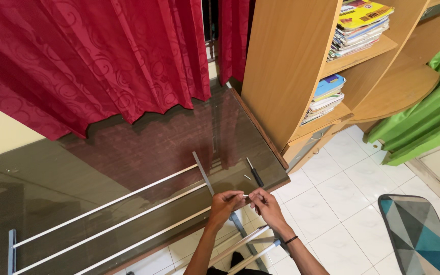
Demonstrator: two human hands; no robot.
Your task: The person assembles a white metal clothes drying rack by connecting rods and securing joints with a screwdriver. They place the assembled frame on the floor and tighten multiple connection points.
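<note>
Both hands meet just past the near edge of the glass-topped table, at about 6 o'clock in the view. The left hand and right hand pinch a small screw between their fingertips, fingers drawn narrow around it — a tiny silvery piece, hard to make out in detail. It sits at the end of the grey crossbar of a white rod rack, whose three rods run off toward 8 o'clock across the glass.

The step in hand looks like seating the screw by finger at the crossbar's end. The screwdriver lies on the table at 12 o'clock from the hands, with a second small screw just beside it — the next move likely calls for one hand to steady the piece while the other reaches for that tool.
</note>
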